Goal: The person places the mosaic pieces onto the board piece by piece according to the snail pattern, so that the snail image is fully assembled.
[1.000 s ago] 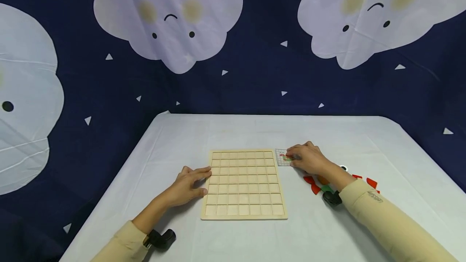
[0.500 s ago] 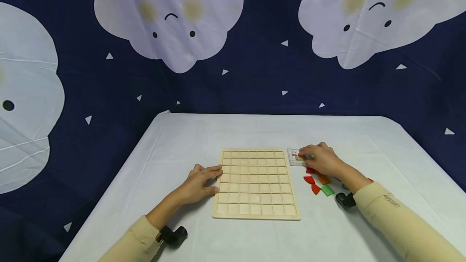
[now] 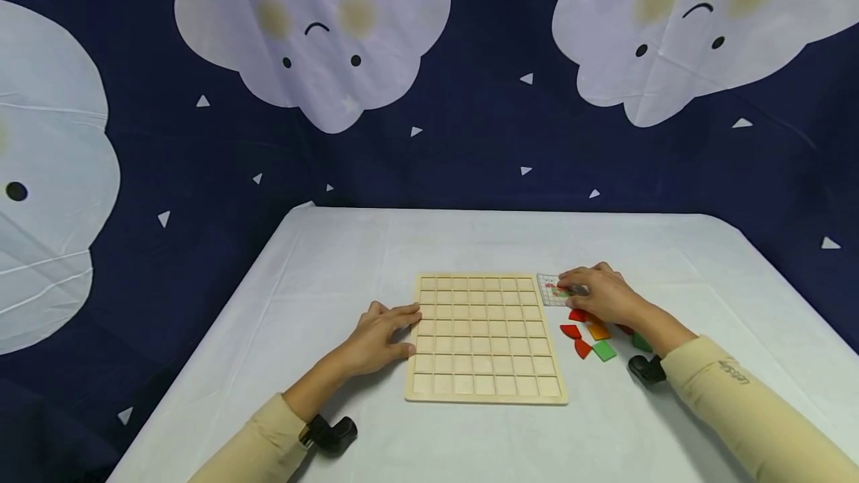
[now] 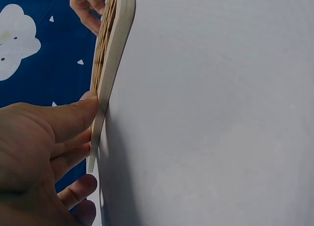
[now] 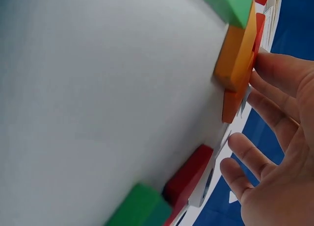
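Observation:
A pale wooden grid board (image 3: 486, 338) lies flat with bare squares. My left hand (image 3: 376, 341) touches its left edge with thumb and extended fingertips; in the left wrist view the hand (image 4: 44, 142) meets the board's side (image 4: 115, 54). Just right of the board's top right corner is a small printed card (image 3: 546, 289). My right hand (image 3: 604, 295) rests fingertips on the card, covering its right part. In the right wrist view that hand (image 5: 282, 123) has loosely bent, spread fingers beyond an orange block (image 5: 235, 54).
Red pieces (image 3: 582, 349), an orange piece (image 3: 599, 330) and a green piece (image 3: 605, 351) lie below my right hand. A dark green piece (image 3: 640, 342) is partly under the right forearm. White cloth (image 3: 376, 244) covers the table, with a navy cloud-print backdrop behind.
The board has slid right along with my left hand. The card and my right hand have also shifted right, uncovering more of the loose pieces near the board.

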The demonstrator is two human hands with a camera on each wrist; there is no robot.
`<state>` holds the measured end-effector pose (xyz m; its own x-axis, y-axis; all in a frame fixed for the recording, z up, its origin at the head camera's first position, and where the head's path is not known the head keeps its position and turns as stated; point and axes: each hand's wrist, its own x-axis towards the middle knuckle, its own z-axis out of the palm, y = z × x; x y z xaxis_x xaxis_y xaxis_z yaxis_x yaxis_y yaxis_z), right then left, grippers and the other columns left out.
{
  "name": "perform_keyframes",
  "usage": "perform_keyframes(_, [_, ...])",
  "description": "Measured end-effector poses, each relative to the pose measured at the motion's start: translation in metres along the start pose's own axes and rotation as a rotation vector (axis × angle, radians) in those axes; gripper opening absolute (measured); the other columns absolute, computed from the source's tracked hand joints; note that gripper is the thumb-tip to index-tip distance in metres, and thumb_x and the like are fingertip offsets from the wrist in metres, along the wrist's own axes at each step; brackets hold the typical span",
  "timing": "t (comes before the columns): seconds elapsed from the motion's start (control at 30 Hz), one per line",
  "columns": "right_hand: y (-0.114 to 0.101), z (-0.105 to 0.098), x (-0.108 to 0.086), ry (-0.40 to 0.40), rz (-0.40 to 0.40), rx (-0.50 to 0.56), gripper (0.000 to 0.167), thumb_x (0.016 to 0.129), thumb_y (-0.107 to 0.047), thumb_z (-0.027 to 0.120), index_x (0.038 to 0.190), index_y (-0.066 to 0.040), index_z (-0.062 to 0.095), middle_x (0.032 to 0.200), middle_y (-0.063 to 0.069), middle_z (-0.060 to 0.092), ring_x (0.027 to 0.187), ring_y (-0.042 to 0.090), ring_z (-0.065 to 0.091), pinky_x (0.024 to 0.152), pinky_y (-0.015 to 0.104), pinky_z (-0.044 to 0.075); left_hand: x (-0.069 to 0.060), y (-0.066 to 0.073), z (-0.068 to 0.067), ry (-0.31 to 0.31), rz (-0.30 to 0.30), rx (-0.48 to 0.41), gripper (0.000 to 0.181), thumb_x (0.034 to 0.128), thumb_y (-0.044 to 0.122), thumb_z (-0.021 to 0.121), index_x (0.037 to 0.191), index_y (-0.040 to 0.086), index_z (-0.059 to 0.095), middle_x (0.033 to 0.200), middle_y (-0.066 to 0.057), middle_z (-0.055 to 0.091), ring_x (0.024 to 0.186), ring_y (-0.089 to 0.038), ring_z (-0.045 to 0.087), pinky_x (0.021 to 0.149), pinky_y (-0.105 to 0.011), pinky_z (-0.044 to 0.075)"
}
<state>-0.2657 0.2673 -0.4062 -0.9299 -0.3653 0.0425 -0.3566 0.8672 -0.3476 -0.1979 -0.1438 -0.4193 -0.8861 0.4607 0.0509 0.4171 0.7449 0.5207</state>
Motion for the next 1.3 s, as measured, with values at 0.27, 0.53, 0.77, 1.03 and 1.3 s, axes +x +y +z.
perform_keyframes(0.27, [0.004,-0.001,-0.002,-0.005,0.005,-0.002,0.034,0.086,-0.019,0.067,0.119,-0.011,0.066,0.132,0.014,0.057,0.111,0.036,0.044,0.090,0.053,0.030,0.003,0.002,0.002,0.000,0.000,0.002,0.056,0.0832,0.025,0.070,0.135,0.013,0.053,0.148,0.001,0.043,0.095,-0.014,0.036,0.081,-0.033,0.027])
perform_keyframes(0.53, [0.004,-0.001,-0.002,-0.008,-0.007,0.001,0.035,0.086,-0.019,0.066,0.120,-0.010,0.066,0.133,0.014,0.057,0.111,0.036,0.044,0.089,0.053,0.031,0.003,0.001,0.002,0.013,-0.005,-0.010,0.057,0.0822,0.023,0.071,0.135,0.012,0.053,0.147,0.001,0.044,0.096,-0.014,0.037,0.082,-0.034,0.028])
perform_keyframes(0.77, [0.005,-0.001,-0.002,0.002,0.000,0.005,0.034,0.086,-0.019,0.066,0.120,-0.011,0.066,0.133,0.014,0.057,0.112,0.036,0.043,0.091,0.054,0.031,0.004,0.001,0.003,0.017,-0.009,-0.019,0.056,0.0820,0.023,0.071,0.134,0.011,0.054,0.147,0.001,0.045,0.096,-0.014,0.037,0.084,-0.034,0.028])
perform_keyframes(1.03, [0.002,-0.010,-0.007,0.032,0.046,0.053,0.039,0.087,-0.023,0.065,0.123,-0.008,0.063,0.136,0.016,0.053,0.115,0.035,0.040,0.093,0.055,0.033,0.005,0.002,0.002,0.020,-0.019,-0.038,0.057,0.0810,0.021,0.072,0.133,0.010,0.054,0.145,0.001,0.047,0.095,-0.014,0.036,0.084,-0.034,0.027])
perform_keyframes(1.3, [-0.005,-0.019,-0.019,0.062,0.093,0.101,0.039,0.087,-0.022,0.063,0.124,-0.008,0.061,0.133,0.020,0.054,0.114,0.036,0.037,0.091,0.060,0.035,0.006,0.001,0.003,0.019,-0.007,-0.067,0.056,0.0815,0.019,0.071,0.134,0.009,0.053,0.143,0.000,0.047,0.097,-0.015,0.036,0.085,-0.035,0.028])
